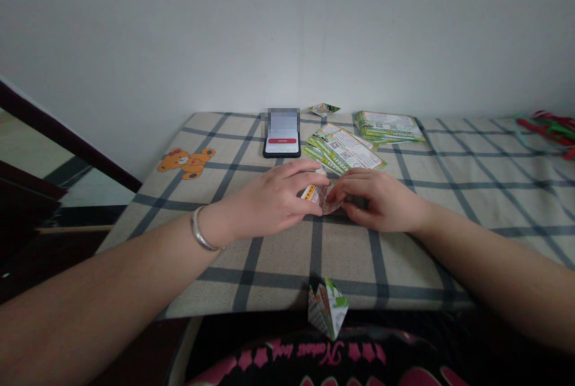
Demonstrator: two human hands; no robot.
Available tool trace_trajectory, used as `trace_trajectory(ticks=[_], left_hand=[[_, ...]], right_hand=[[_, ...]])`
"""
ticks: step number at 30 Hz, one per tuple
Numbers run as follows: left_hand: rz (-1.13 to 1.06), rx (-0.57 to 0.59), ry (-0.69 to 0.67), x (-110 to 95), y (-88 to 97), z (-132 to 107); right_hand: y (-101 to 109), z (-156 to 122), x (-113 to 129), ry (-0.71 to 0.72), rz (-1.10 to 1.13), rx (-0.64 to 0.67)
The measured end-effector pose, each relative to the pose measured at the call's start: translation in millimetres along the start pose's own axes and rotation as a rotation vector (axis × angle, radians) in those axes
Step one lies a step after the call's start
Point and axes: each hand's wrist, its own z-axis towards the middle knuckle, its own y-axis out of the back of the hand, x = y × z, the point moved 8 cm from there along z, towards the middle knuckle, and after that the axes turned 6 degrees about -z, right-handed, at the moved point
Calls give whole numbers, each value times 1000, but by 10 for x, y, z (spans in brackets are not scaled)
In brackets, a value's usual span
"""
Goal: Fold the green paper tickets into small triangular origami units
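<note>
Between my two hands, low over the checked tablecloth, is a small folded paper [321,195] with white, red and yellow print. My left hand [278,197], with a silver bangle at its wrist, grips the paper's left side between thumb and fingers. The fingertips of my right hand [377,199] pinch its right edge. Fingers cover much of the paper, so its full shape is hidden. Another folded paper piece [329,308], green and white with a pointed end, rests at the table's near edge, below my hands.
Behind my hands lie a phone [282,133], fanned printed leaflets [344,149], a leaflet stack [389,125] and a small folded paper [324,109] by the wall. A bear picture [186,163] is at left on the tablecloth [278,284]; red and green strands [550,131] lie far right.
</note>
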Motion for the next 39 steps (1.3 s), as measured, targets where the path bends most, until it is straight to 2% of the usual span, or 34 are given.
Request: trace_trajectory(ticks=[8, 14, 20, 33, 39], left_hand=[[-39, 21, 1, -23, 2, 13], [-63, 4, 52, 3, -5, 28], [-49, -14, 46, 31, -4, 9], [-44, -47, -38, -13, 5, 19], [-77, 6, -16, -14, -29, 30]], right_hand=[[-19, 3, -153, -115, -71, -59], [-39, 16, -189, -165, -86, -59], [-68, -9, -282, -267, -135, -78], [-87, 25, -280, -306, -165, -94], [-83, 33, -267, -262, -189, -111]])
